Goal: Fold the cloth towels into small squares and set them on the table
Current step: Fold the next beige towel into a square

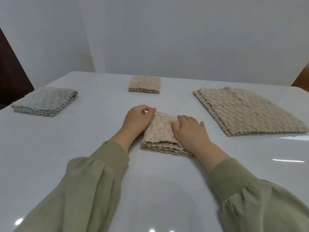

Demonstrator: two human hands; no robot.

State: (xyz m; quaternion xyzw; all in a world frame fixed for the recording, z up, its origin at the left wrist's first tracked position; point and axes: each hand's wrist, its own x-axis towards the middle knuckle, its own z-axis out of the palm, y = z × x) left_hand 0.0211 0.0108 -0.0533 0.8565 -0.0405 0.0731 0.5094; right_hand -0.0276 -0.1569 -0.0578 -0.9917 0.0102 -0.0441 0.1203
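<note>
One folded towel point(158, 133): left hand point(138, 120) pinches its far corner, right hand point(190, 132) (flat) presses on top.

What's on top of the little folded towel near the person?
The right hand rests flat on the beige towel; the left hand pinches its far corner. The cloth beneath the right hand is hidden.

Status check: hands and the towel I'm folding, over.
Left hand pinches far corner of beige towel; right hand presses flat on it. Towel folded small, layered. Nothing in the way; unfolded stack lies apart, right.
</note>
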